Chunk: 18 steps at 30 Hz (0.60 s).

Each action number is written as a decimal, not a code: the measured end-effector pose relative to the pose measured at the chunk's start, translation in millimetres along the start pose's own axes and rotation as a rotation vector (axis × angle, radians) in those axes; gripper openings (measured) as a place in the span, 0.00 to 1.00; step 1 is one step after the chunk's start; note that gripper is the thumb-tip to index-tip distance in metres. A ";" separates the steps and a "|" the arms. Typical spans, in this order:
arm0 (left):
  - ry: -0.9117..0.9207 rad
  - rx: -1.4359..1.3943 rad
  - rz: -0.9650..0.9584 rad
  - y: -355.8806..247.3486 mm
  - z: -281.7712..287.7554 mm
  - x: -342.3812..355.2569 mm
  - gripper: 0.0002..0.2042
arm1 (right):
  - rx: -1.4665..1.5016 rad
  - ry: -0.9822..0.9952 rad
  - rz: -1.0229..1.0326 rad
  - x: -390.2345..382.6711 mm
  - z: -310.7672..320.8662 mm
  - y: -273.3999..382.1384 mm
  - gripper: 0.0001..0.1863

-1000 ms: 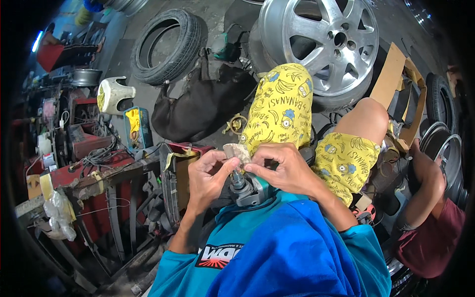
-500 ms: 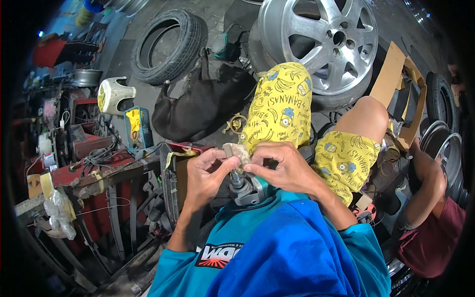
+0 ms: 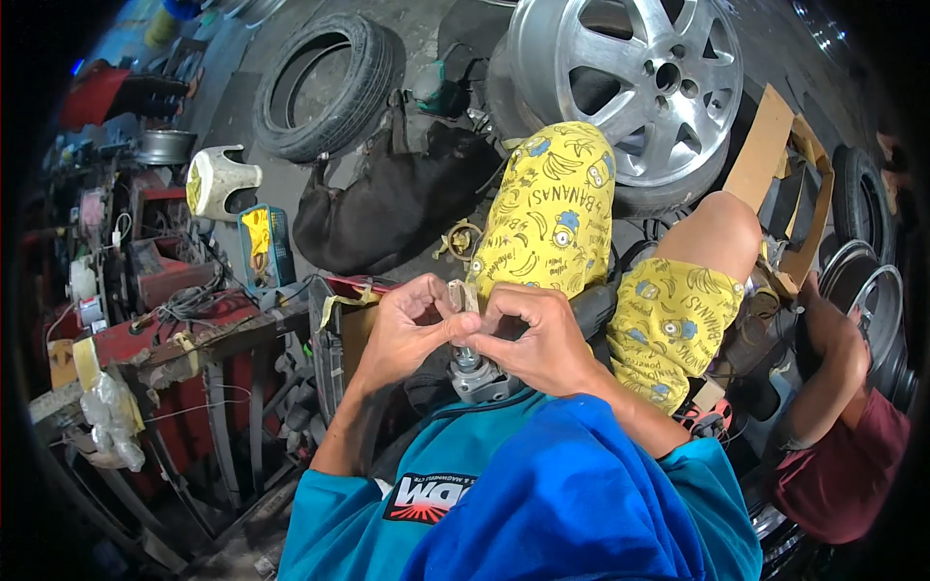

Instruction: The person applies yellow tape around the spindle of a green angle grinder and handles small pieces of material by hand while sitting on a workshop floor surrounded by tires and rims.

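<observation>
Black dog [image 3: 354, 225] (tyre [image 3: 364, 97] nearby)

Lettering shows on the yellow shorts [image 3: 545, 208] and the black patch [image 3: 423, 498] of the teal shirt [image 3: 339, 537]

Bright light here on the hands [image 3: 542, 339], highlights gleaming off the silver wheel [image 3: 659, 136], and look upper left: dimmer, bluish, the red-clad person [image 3: 92, 95] soft and smeary, straight edges bowing towards blackened corners

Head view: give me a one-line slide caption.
Left hand and right hand pinch a small pale piece over a power tool, with a silver wheel and black dog beyond.
</observation>
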<state>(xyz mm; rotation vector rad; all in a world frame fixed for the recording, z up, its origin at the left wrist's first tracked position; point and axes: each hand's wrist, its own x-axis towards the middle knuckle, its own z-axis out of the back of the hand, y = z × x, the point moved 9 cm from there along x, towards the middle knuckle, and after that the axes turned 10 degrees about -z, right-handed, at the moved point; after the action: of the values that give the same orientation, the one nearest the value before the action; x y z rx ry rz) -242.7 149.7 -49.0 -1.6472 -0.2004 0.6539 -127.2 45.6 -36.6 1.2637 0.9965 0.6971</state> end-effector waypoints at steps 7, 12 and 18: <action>0.184 -0.002 -0.086 -0.5 9.9 1.3 0.09 | 0.064 0.044 -0.062 4.3 -2.7 -12.9 0.17; 0.061 0.088 -0.110 -7.1 8.0 -7.0 0.07 | -0.051 -0.040 0.037 -2.1 -0.5 8.1 0.17; -0.082 0.104 -0.063 -0.6 13.3 -14.9 0.07 | 0.011 -0.011 -0.070 -0.9 -7.6 -8.0 0.15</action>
<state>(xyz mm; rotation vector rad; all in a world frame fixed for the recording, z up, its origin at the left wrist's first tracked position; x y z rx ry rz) -261.7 153.9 -44.6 -1.5098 -0.2723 0.6737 -135.2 46.6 -44.2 1.2350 1.0320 0.6305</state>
